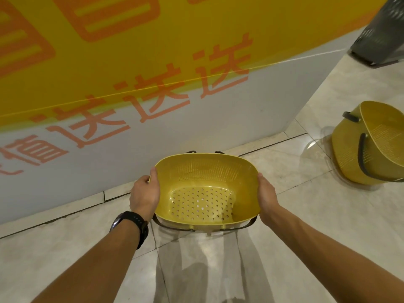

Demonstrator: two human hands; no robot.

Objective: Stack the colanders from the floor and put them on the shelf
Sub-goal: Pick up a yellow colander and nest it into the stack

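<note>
A yellow perforated colander (203,189) with dark handles sits upright in the middle of the view, above the tiled floor. My left hand (145,193) grips its left rim, thumb over the edge. My right hand (265,193) holds the right rim in the same way. A second yellow colander (376,147) lies tipped on its side on the floor at the right, its opening facing me, dark handles hanging across it.
A white counter wall (196,119) with a yellow banner and orange lettering stands right behind the held colander. A dark grey basket (380,36) stands on the floor at the top right. Glossy beige floor tiles (317,248) spread around me.
</note>
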